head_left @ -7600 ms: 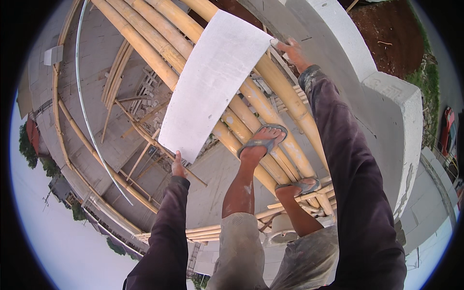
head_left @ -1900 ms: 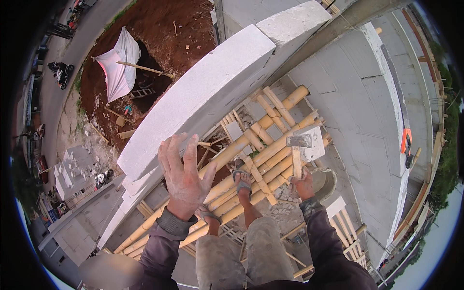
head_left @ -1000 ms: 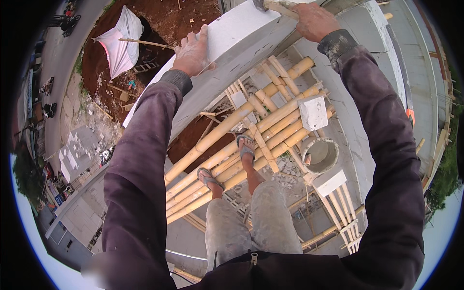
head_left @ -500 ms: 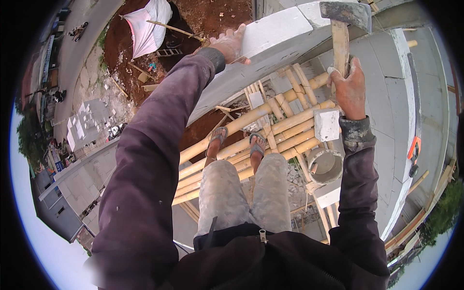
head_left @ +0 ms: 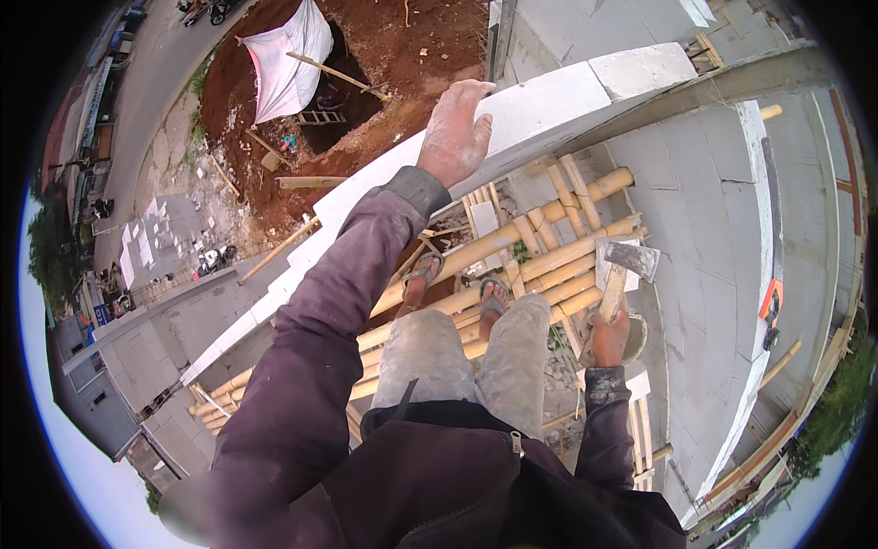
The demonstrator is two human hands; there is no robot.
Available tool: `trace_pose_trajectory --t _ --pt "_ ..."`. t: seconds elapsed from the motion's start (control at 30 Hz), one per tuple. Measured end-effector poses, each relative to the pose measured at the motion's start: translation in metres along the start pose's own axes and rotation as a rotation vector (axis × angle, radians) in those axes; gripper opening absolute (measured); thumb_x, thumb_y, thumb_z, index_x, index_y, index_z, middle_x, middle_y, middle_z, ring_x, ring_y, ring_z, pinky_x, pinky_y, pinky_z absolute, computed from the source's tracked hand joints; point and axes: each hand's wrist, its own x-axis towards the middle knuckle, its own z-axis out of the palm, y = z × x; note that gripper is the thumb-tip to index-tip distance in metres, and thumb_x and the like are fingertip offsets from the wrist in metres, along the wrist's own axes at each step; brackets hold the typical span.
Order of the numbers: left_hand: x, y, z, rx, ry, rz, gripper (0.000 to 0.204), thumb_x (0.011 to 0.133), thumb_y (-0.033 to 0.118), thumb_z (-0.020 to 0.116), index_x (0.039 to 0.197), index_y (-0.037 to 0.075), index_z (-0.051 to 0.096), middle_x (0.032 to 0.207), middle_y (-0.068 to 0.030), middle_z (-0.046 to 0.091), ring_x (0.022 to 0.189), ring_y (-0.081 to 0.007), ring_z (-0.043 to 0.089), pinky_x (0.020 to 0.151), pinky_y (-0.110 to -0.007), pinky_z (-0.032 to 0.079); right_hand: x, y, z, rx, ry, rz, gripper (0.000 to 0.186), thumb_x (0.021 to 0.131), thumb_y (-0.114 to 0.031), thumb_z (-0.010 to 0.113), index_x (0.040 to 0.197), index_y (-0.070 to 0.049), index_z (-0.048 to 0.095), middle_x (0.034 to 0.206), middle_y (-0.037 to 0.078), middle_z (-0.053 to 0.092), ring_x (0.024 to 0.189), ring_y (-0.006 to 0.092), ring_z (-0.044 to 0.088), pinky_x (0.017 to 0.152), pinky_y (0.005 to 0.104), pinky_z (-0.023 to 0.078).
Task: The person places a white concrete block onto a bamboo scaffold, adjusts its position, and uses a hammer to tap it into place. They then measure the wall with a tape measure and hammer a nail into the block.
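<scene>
My left hand (head_left: 455, 134) lies on the top edge of a pale lightweight-block wall (head_left: 549, 108), its fingers stretched out and holding nothing. Low by my right knee, my right hand (head_left: 609, 340) is wrapped round the wooden handle of a hammer (head_left: 631, 259). The hammer's broad metal head points away from me, in front of a small white block piece that it partly covers. Just beyond the right hand is a round mortar bucket (head_left: 635, 337), mostly hidden by that hand.
I stand in sandals on bamboo scaffolding poles (head_left: 558, 261). A second block wall (head_left: 704, 238) rises at right, with an orange-handled handsaw (head_left: 774, 297) on it. Beyond the left wall, far below, are red soil, a pit and a white tarp (head_left: 293, 55).
My right hand has brought the hammer down from above the wall's far end to beside my right knee. My left hand stays on the wall, and the view has shifted somewhat.
</scene>
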Motion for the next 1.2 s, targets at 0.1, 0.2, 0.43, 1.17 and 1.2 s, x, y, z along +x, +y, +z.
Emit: trace_pose_trajectory --t 0.1,0.2,0.43,1.17,1.2 --pt "-0.148 0.031 -0.044 -0.186 0.013 0.025 0.019 0.080 -0.005 0.055 0.095 0.004 0.063 0.099 -0.0160 0.063 0.090 -0.0354 0.063 0.088 -0.044 0.049 -0.017 0.011 -0.002 -0.004 0.008 0.021 0.039 0.078 0.004 0.057 0.117 0.003 0.058 0.086 0.009 0.063 0.052 0.0142 0.057 0.043 0.0284 0.044" --pt "-0.270 0.001 -0.071 -0.117 -0.229 -0.197 0.025 0.076 -0.003 0.065 0.101 0.003 0.062 0.105 -0.0172 0.061 0.104 -0.0364 0.060 0.096 -0.045 0.046 -0.035 0.011 0.003 -0.060 0.046 0.002 0.038 0.079 0.005 0.056 0.117 0.002 0.057 0.085 0.009 0.063 0.052 0.0143 0.057 0.042 0.0278 0.044" --pt "-0.330 -0.189 -0.068 0.260 -0.059 -0.670 0.116 0.061 0.023 0.092 0.152 0.001 0.024 0.151 -0.0230 0.033 0.146 -0.0407 0.023 0.121 -0.051 0.021 -0.077 0.001 0.050 0.000 0.097 0.109 0.035 0.079 0.006 0.054 0.113 0.002 0.056 0.081 0.008 0.060 0.048 0.0145 0.054 0.041 0.0271 0.045" --pt "-0.327 -0.317 0.024 0.240 -0.346 -0.415 0.070 0.092 0.046 0.055 0.149 0.009 0.039 0.152 -0.0143 0.041 0.147 -0.0341 0.024 0.123 -0.056 -0.002 0.131 -0.267 0.123 -0.634 0.174 -0.374 0.061 0.092 -0.011 0.054 0.151 -0.013 0.041 0.070 0.006 0.055 0.046 0.0134 0.049 0.041 0.0309 0.043" --pt "-0.328 -0.316 0.024 0.231 -0.351 -0.419 0.070 0.092 0.046 0.056 0.149 0.009 0.039 0.152 -0.0145 0.041 0.147 -0.0342 0.024 0.123 -0.056 -0.001 0.136 -0.270 0.129 -0.712 0.199 -0.333 0.060 0.092 -0.012 0.053 0.151 -0.014 0.042 0.069 0.005 0.053 0.045 0.0132 0.048 0.039 0.0305 0.041"
